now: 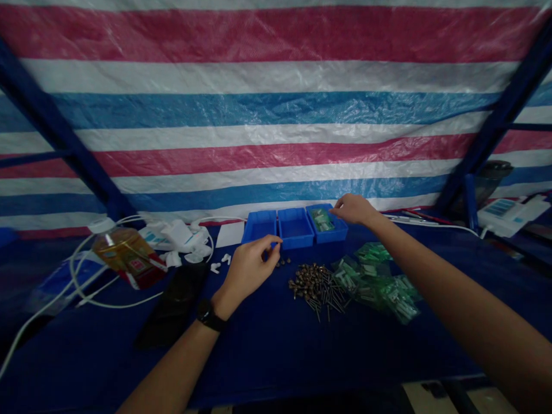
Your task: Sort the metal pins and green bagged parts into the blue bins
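Left hand (249, 270): curling shut, with its fingertips (275, 244) pinching together at the front edge of the left bin (259, 225). Whether they are gripping anything small, I cannot tell. A black watch (209, 315) is sitting on the wrist.

Right hand (353, 209): hanging open, fingers lightly curved, above the back edge of the right bin (326, 223) and just beside a stack of green packets (321, 219) lying inside that bin.

Bins: three blue plastic boxes standing side by side in a row, the middle bin (295, 227) between the other two.

Loose parts: a heap of screws (318, 288) is lying on the blue cloth (259, 362) in front of the bins, with a few small screws (283, 262) sitting apart, just below the left hand's fingers. More green packets (375, 282) are spreading across the cloth to the right of the heap.

Further left: a bottle of amber oil (125, 254) is lying tilted among white cable (116, 305), beside white plastic scraps (181, 238) and a dark pouch (172, 305).

Further right: a white device (509, 215) is resting near the cloth's back edge.

Behind: a striped tarp (259, 115) is hanging as a backdrop across blue frame bars (56, 123).
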{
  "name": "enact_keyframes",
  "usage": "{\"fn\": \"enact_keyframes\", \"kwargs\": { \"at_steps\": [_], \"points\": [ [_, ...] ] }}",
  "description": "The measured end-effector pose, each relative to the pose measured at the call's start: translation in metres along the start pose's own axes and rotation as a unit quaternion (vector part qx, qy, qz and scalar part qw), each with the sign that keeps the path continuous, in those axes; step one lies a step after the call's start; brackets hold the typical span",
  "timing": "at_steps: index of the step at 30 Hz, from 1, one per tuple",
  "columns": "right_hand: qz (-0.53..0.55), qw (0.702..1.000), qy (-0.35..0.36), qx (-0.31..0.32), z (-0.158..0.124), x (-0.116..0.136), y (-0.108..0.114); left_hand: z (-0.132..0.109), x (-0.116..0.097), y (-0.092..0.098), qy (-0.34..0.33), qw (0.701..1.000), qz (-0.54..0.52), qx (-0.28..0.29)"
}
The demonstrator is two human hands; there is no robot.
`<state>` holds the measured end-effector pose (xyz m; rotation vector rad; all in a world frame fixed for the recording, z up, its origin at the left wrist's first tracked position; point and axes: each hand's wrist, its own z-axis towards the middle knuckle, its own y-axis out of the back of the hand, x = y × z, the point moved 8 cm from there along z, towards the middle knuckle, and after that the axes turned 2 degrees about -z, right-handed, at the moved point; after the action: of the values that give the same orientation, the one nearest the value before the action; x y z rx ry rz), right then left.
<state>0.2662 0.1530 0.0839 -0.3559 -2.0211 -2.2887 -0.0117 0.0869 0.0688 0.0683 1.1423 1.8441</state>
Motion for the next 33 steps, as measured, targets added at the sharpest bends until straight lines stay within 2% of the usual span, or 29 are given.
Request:
{"fn": "enact_keyframes", "kwargs": {
  "at_steps": [3,7,11,19,22,24,26,29,31,33],
  "points": [
    [-0.029,0.999,0.038,-0.008,0.002,0.010,-0.006,-0.001,-0.007,0.003,-0.028,0.999,0.018,-0.011],
    [-0.057,0.995,0.071,0.041,0.006,0.022,-0.034,-0.005,-0.019,0.005,-0.086,0.995,0.042,-0.016],
    [-0.076,0.989,0.088,0.088,0.016,0.030,-0.054,-0.006,-0.020,0.010,-0.107,0.992,0.065,-0.026],
    [-0.050,0.976,0.151,0.146,0.024,0.039,-0.052,-0.005,-0.012,0.009,-0.077,0.995,0.067,-0.018],
    [-0.063,0.977,0.160,0.130,0.026,0.043,-0.055,-0.005,-0.011,0.007,-0.074,0.995,0.059,-0.009],
    [-0.056,0.980,0.162,0.104,0.024,0.049,-0.049,-0.004,-0.011,0.007,-0.074,0.996,0.055,-0.007],
    [-0.044,0.983,0.167,0.068,0.015,0.054,-0.035,-0.004,-0.013,0.009,-0.078,0.996,0.052,-0.015],
    [0.032,0.983,0.181,-0.030,-0.015,0.051,0.010,-0.003,-0.019,0.008,-0.095,0.994,0.042,-0.027],
    [0.094,0.975,0.180,-0.089,-0.041,0.033,0.040,-0.005,-0.025,0.002,-0.116,0.992,0.036,-0.020],
    [0.110,0.979,0.153,-0.077,-0.062,-0.001,0.051,-0.007,-0.030,-0.004,-0.137,0.990,0.033,-0.004]
  ]
}}
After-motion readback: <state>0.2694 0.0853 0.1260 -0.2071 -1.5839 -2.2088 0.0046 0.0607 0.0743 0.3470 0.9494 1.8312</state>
